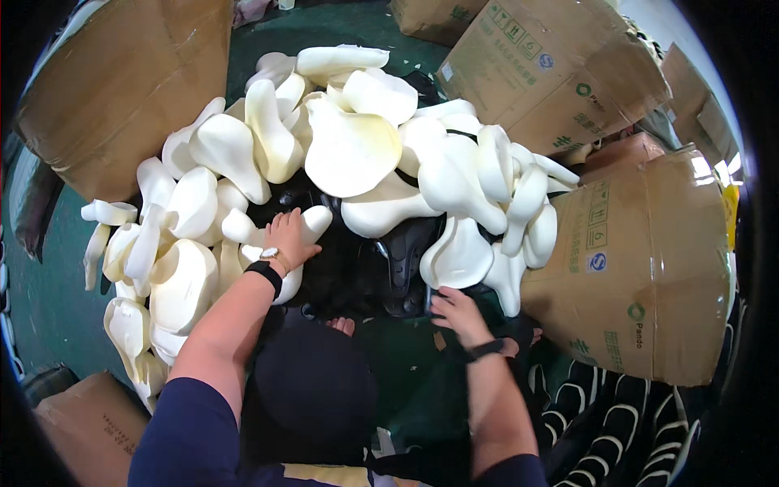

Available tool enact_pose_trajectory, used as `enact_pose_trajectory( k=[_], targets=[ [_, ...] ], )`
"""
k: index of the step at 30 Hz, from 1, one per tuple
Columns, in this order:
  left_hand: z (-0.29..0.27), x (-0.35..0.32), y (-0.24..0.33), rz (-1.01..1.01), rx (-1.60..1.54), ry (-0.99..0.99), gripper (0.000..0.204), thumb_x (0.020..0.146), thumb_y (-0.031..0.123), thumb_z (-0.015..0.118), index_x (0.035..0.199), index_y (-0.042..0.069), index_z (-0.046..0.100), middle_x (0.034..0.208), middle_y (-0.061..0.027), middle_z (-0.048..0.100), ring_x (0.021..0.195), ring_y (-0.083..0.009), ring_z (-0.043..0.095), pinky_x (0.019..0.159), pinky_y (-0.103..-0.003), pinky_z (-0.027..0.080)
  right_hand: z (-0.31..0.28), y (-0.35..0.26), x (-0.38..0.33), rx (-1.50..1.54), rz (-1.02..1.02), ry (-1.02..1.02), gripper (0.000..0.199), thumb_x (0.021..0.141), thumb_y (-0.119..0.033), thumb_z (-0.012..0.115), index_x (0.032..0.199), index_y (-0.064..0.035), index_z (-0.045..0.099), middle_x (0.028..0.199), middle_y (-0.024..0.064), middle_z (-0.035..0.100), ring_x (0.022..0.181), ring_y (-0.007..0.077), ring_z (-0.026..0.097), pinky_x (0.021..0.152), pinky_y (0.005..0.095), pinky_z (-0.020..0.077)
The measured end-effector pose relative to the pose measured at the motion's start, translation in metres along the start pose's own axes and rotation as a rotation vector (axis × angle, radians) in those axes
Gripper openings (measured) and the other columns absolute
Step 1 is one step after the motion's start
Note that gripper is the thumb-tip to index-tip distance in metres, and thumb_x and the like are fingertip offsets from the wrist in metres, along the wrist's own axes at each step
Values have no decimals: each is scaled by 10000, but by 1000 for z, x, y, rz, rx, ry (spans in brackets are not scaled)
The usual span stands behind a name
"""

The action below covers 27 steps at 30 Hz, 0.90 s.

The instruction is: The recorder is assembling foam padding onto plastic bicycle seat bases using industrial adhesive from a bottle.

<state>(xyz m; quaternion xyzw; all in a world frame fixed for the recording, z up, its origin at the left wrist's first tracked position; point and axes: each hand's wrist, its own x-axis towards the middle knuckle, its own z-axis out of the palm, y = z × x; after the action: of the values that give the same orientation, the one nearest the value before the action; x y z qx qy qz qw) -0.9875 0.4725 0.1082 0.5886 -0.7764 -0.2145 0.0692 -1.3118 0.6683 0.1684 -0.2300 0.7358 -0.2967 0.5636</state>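
My left hand (290, 242), fingers spread, lies on a cream foam seat pad (316, 221) at the left inner edge of a big heap. It presses on the pad rather than wrapping round it. My right hand (461, 313) hovers at the near right of the heap with its fingers loosely bent and apart, and nothing shows in it. Just beyond it lies another foam seat pad (459, 258). Between my hands is a dark hollow with a black moulded piece (403, 264), shaped like a seat base. The other dark parts around it are hard to make out.
Large cardboard boxes stand at the far left (134, 89), far right (535, 73) and right (637, 268). A smaller carton (89, 426) is at the lower left. Black items with white curved bands (608, 430) lie lower right. A dark rounded shape (315, 390) sits between my arms.
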Motion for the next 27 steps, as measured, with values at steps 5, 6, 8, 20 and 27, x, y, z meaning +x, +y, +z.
enact_pose_trajectory(
  k=[5, 6, 8, 20, 27],
  targets=[
    [9, -8, 5, -106, 125, -37, 996, 572, 383, 885, 1382, 107, 376, 1274, -100, 539, 1241, -306, 485, 1087, -566, 311, 93, 23, 68, 707, 183, 108, 387, 868, -182, 726, 1157, -40, 513, 1088, 94, 546, 922, 276, 610, 761, 435, 579],
    [10, -9, 2, -84, 104, -18, 950, 575, 354, 883, 1356, 103, 405, 1265, -107, 542, 1227, -310, 492, 1072, -536, 341, 100, 23, 70, 770, 150, 144, 346, 857, -178, 740, 1106, -50, 537, 1021, 79, 575, 856, 241, 623, 732, 416, 579],
    [10, -7, -10, -53, 12, 59, 886, 576, 322, 876, 1314, 95, 442, 1242, -121, 553, 1205, -320, 503, 1045, -499, 371, 85, 20, 69, 721, 74, 160, 253, 851, -182, 747, 993, -81, 564, 833, 26, 598, 679, 155, 601, 647, 364, 554],
    [-180, -44, 113, 421, -1149, 239, 744, 737, 283, 850, 1320, 25, 466, 1174, -79, 607, 1072, -168, 582, 928, -341, 483, -59, -49, -157, 450, -672, 479, 249, 929, -186, 614, 1082, 9, 590, 950, 96, 669, 739, 177, 677, 554, 277, 563],
    [-221, -134, 228, 924, -1031, -439, 965, 652, 326, 894, 1415, 28, 382, 1313, -114, 490, 1226, -214, 466, 1036, -357, 394, -99, -86, -289, 222, -1125, 867, 231, 1025, -208, 468, 1066, -15, 588, 885, 8, 639, 746, 66, 590, 652, 198, 469]
  ],
)
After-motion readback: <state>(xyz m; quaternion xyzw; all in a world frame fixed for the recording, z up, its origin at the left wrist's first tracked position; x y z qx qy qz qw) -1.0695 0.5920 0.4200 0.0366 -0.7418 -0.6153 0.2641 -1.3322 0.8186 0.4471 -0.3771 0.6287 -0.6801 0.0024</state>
